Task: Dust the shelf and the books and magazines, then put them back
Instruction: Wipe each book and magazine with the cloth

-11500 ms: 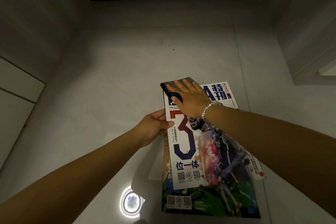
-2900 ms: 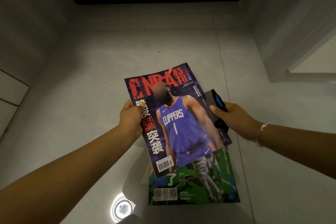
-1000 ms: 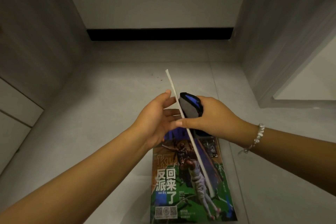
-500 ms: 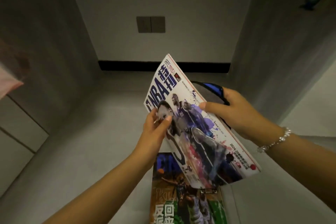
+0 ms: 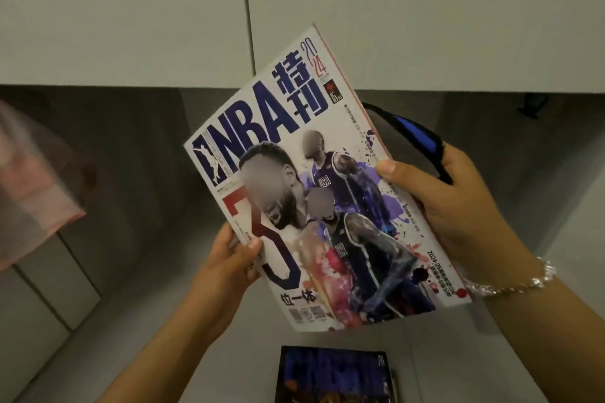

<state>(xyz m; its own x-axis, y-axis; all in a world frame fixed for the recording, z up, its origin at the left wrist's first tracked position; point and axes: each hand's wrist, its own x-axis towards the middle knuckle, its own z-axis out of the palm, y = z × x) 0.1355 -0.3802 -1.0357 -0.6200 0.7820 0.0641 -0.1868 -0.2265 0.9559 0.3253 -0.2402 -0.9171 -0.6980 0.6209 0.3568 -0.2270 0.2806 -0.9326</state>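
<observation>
1. The left hand [image 5: 226, 267] pinches the NBA magazine [image 5: 314, 193] at its lower left edge, thumb on the cover, fingers behind.
2. The right hand [image 5: 455, 203] grips the right edge, thumb on the cover, also clutching a grey-and-blue dust cloth [image 5: 409, 137] behind it.
3. Two magazines show: one held tilted in the air, a second magazine [image 5: 334, 376] on the grey floor [image 5: 163, 337] below.
4. A blurred pink object [image 5: 29, 193] sits left.

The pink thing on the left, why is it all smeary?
Head view: the pink object at the left edge is motion-blurred and unidentifiable; the white NBA magazine stays fairly sharp; the dark magazine below is dim and soft.
</observation>
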